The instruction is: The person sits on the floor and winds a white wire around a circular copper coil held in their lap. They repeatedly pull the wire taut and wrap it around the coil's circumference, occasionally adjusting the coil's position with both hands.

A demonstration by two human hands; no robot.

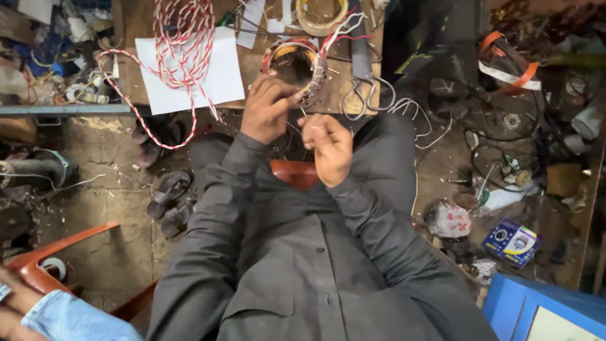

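Observation:
A ring-shaped motor winding (297, 63) of copper wire with white binding sits at the front edge of a wooden bench (136, 25). My left hand (268, 110) grips the ring's near rim, fingers curled on it. My right hand (328, 146) is just below the ring, pinching a thin pale thread or wire that runs up to the winding. Red-and-white twisted wire (183, 44) lies coiled over a white sheet of paper (214, 79) to the left. Both arms wear grey sleeves.
Scissors (363, 95) and a roll of tape (322, 16) lie on the bench near the ring. Sandals (167, 192) rest on the dirty floor. An orange plastic chair (57, 249) and another person's denim sleeve (69, 319) are at lower left. Clutter and a blue box (543, 312) fill the right.

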